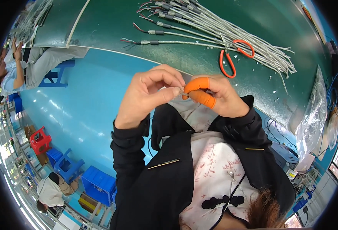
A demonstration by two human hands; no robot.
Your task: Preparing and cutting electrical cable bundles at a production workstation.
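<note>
My left hand [148, 94] and my right hand [215, 96] meet in front of my chest, just off the edge of the green table [111, 23]. Between their fingertips sits a tiny silvery piece [184, 93], pinched from both sides. Orange rubber finger cots [201, 92] cover two fingers of my right hand. On the table beyond my hands lies a bundle of grey braided cables [215, 27] with stripped coloured wire ends pointing left. Orange-handled scissors [232, 53] rest on the cables.
A clear plastic bag [312, 115] hangs off the table's right end. Blue and red stools and crates [67, 165] stand on the blue floor. One person sits at the far left [15, 65], another crouches lower left [52, 191].
</note>
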